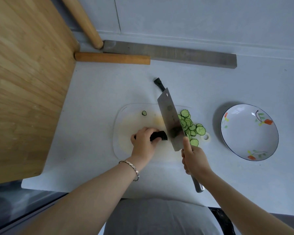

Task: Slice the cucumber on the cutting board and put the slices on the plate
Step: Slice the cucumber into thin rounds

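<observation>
A short dark-green cucumber stub [159,135] lies on the white cutting board [126,119], pinned under the fingers of my left hand [143,143]. My right hand [194,161] grips the metal handle of a cleaver [171,119]. Its broad blade stands edge-down on the board just right of the stub's cut end. Several pale green slices [191,127] are heaped to the right of the blade. One small slice [144,113] lies alone at the board's far left. A white plate with painted flowers [249,133] sits to the right of the board, with nothing on it.
A dark cucumber end piece [159,83] lies on the counter behind the board. A large wooden board [24,82] leans at the left. Two wooden rolling pins [112,58] and a long grey bar [176,55] lie along the back wall.
</observation>
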Demonstrator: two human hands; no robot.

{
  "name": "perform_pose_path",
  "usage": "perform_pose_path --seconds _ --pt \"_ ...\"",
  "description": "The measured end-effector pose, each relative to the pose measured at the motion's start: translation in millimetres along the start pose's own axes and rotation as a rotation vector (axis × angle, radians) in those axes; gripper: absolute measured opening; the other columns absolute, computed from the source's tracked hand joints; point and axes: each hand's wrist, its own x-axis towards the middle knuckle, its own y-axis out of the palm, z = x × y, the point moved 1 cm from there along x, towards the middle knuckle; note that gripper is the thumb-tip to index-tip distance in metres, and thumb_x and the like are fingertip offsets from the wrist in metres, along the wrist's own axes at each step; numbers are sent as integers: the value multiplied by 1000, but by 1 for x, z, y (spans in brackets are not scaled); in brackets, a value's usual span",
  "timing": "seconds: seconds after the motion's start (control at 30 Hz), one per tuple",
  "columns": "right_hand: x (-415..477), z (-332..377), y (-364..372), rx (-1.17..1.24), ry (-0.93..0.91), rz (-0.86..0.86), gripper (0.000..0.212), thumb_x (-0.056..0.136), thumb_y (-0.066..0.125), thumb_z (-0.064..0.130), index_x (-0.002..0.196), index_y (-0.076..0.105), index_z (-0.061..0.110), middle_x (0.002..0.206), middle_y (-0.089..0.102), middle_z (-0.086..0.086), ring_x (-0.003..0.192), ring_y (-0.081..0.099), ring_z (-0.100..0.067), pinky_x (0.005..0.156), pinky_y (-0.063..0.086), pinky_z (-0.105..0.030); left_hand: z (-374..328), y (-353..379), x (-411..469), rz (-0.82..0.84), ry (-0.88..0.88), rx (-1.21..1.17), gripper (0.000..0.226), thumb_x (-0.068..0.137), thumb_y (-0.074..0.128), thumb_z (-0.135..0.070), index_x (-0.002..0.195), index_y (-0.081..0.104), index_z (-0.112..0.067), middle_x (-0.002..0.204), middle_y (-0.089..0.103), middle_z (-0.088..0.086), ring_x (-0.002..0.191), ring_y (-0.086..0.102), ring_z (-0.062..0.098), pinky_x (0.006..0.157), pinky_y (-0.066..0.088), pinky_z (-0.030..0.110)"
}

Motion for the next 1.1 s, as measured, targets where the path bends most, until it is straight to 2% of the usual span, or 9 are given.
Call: perform_pose_path --seconds 0.17,0.37,0.7,0.83,0.93,1.1 --pt "-9 1 -8 -74 -96 -20 55 92 35 56 60 35 12 41 34 5 43 31 -17 49 28 -26 0 1 -1 -17 -10 -30 16 84 62 -19 100 62 -19 105 60 -1 102 51 19 85 18 28" --pt "-15 6 -1 -174 -153 -7 53 91 33 58 67 37 10 63 32 -10 58 30 -21 59 28 -33 -1 -1 0 -9 -7 -16 12 83 62 -19 95 63 -20 100 60 -4 100 51 17 81 18 27" --pt "-8 7 15 -265 -135 -19 52 93 33 53 63 27 11 63 35 -10 58 31 -20 57 27 -31 -2 -2 -1 -17 22 -24 8 81 64 -17 88 64 -20 95 59 -7 95 53 15 80 19 28" --pt "-2 0 16 -149 -70 -10 54 92 33 57 64 31 11 58 34 -5 51 28 -19 55 28 -30 0 -3 -1 -16 54 -22 15 81 64 -15 94 65 -21 100 63 -5 97 55 15 85 24 29" --pt "-1 2 8 17 14 0 54 94 34 55 64 36 10 52 35 -3 43 30 -17 44 30 -23 2 -2 -2 -24 49 -40 18 81 64 -14 99 64 -17 103 64 -1 98 56 17 90 27 30" --pt "-9 2 -6 16 -22 -3 54 93 36 56 61 34 12 45 33 3 40 28 -15 41 27 -21 -4 3 0 -37 52 -56 15 81 65 -13 95 66 -14 99 66 1 93 58 20 89 29 32"
